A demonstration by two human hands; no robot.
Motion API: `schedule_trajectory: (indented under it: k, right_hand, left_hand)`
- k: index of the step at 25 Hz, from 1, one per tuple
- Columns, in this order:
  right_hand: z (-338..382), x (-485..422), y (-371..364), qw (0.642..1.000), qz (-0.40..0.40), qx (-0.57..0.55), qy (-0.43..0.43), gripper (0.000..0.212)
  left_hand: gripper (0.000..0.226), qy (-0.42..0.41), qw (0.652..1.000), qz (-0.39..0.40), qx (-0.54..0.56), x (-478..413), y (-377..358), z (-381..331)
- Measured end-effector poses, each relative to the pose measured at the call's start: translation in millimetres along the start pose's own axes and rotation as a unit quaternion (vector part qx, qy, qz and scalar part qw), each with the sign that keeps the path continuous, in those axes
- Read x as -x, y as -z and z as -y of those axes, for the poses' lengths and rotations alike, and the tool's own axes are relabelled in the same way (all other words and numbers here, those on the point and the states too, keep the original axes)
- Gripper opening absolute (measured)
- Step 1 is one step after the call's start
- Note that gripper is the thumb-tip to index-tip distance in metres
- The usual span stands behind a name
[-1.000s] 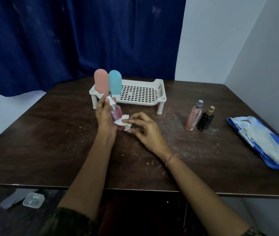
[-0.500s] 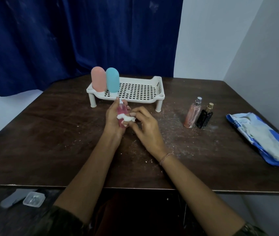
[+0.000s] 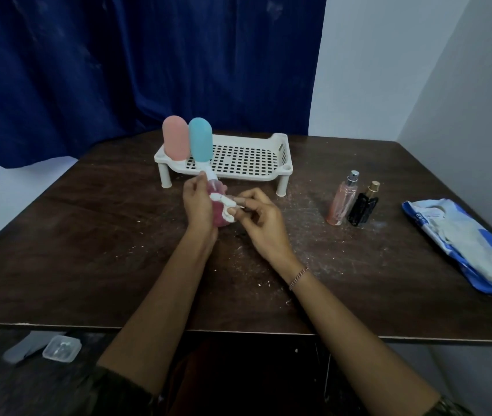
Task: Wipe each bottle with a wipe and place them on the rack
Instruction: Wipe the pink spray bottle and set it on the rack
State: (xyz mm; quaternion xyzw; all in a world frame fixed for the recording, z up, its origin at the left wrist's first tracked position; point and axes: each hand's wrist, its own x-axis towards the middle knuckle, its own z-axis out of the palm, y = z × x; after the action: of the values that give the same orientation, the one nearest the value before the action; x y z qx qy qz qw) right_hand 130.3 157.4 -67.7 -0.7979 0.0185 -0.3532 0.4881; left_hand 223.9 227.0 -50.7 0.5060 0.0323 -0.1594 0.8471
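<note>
My left hand [image 3: 198,205] grips a small pink bottle [image 3: 218,216] with a white cap, held upright over the table's middle. My right hand [image 3: 261,220] pinches a crumpled white wipe [image 3: 223,207] against the bottle's side. Behind them stands the white perforated rack [image 3: 247,159], with a pink bottle [image 3: 175,142] and a teal bottle [image 3: 200,139] upright at its left end. To the right on the table stand a clear pink spray bottle [image 3: 342,202] and a black bottle [image 3: 362,207] with a gold cap, side by side.
A blue and white wipe packet [image 3: 463,244] lies at the table's right edge. The dark wooden table [image 3: 88,250] carries white crumbs. A clear plastic box [image 3: 61,348] lies on the floor at lower left. A blue curtain hangs behind.
Both hands with the bottle and wipe shifted slightly right and toward me. The wipe now sits along the bottle's right side.
</note>
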Motion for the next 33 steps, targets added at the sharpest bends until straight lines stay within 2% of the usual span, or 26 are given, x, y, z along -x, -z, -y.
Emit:
schedule_trajectory:
  k: [3, 6, 11, 16, 21, 27, 33]
  right_hand:
    - [2, -1, 1, 0.999, -0.046, -0.004, -0.009, 0.027]
    - [1, -4, 5, 0.993, -0.105, 0.060, -0.009, 0.026]
    - [-2, -6, 9, 0.985, -0.113, 0.129, -0.016, 0.021]
    - [-4, -10, 17, 0.980, -0.139, 0.034, -0.139, 0.025]
    - [-5, -10, 18, 0.974, -0.135, -0.035, -0.181, 0.028]
    - [-4, -9, 17, 0.980, -0.118, -0.046, -0.155, 0.028]
    - [-6, -3, 7, 0.992, -0.048, -0.039, -0.113, 0.022]
  left_hand:
    - [0.013, -0.054, 0.994, 0.029, -0.085, 5, -3, 5]
    - [0.015, -0.062, 0.985, 0.084, -0.135, 8, -5, 11]
    - [0.015, -0.040, 0.979, 0.141, -0.141, 14, -9, 9]
    - [0.024, -0.009, 0.965, 0.217, -0.148, 12, -10, 10]
    - [0.030, 0.000, 0.967, 0.211, -0.146, 15, -8, 6]
    - [0.034, 0.012, 0.976, 0.213, -0.036, 12, -8, 5]
    - [0.020, 0.032, 0.979, 0.168, 0.113, 10, -6, -8]
